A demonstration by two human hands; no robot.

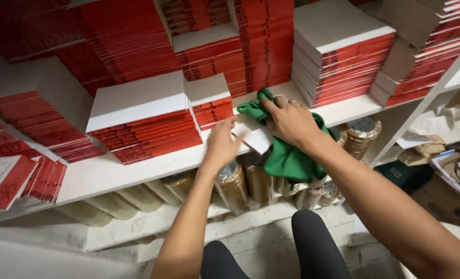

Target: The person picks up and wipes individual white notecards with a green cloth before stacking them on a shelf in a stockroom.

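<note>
While the right hand point(290, 121) presses flat, fingers spread, on the green cloth point(287, 155) at frame centre, the left hand point(222, 144) pinches a white card point(255, 138) beside it on the shelf point(111, 173) (red booklet stacks point(144, 121) behind); wiping looks barely begun

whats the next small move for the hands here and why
Probably draw the white card clear of the shelf edge with the left hand. Its fingers already touch the card, which juts past the edge and lies partly under the green cloth. The right hand presses on that cloth, so easing its weight first would likely let the card slide free.
</note>
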